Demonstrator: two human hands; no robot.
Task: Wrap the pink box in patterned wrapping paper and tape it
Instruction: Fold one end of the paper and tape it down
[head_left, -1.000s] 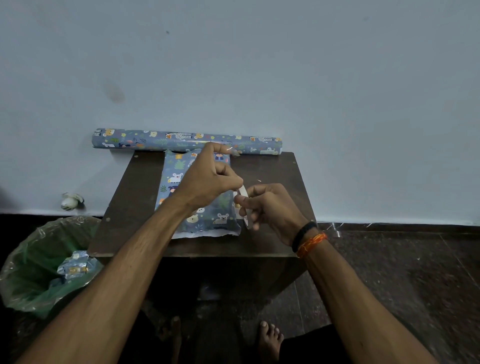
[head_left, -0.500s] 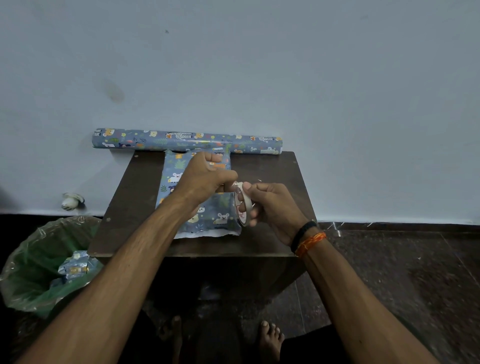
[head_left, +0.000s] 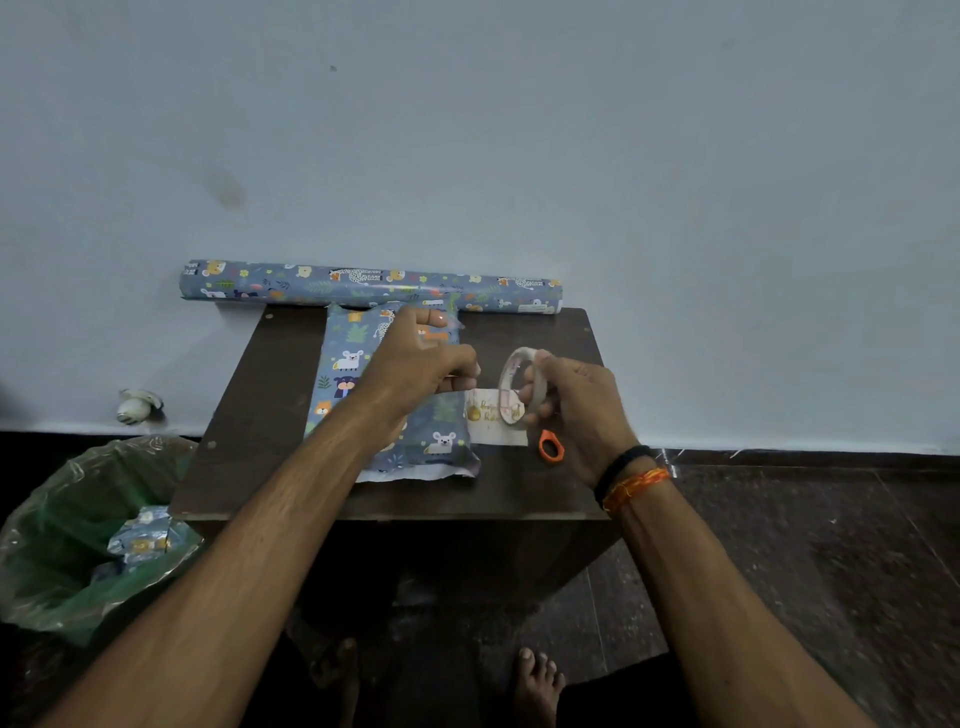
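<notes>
The box (head_left: 358, 374), covered in blue animal-print wrapping paper, lies lengthwise on the dark wooden table (head_left: 260, 415), its pink surface hidden. My left hand (head_left: 415, 364) hovers over the box and pinches the free end of clear tape. My right hand (head_left: 571, 405) grips the tape roll (head_left: 519, 387) just right of the box, held on edge. A short strip of tape stretches between the two hands. The roll of matching wrapping paper (head_left: 363, 286) lies along the table's far edge against the wall.
A small white card with gold print (head_left: 493, 421) and an orange scissor handle (head_left: 550, 446) lie on the table beside the box. A green-lined bin (head_left: 67, 530) with paper scraps stands at the left. My bare feet (head_left: 535, 680) are under the table's front.
My right hand has moved to the right with the tape roll, drawing tape out from my left hand's pinch and uncovering the white card and the orange handle.
</notes>
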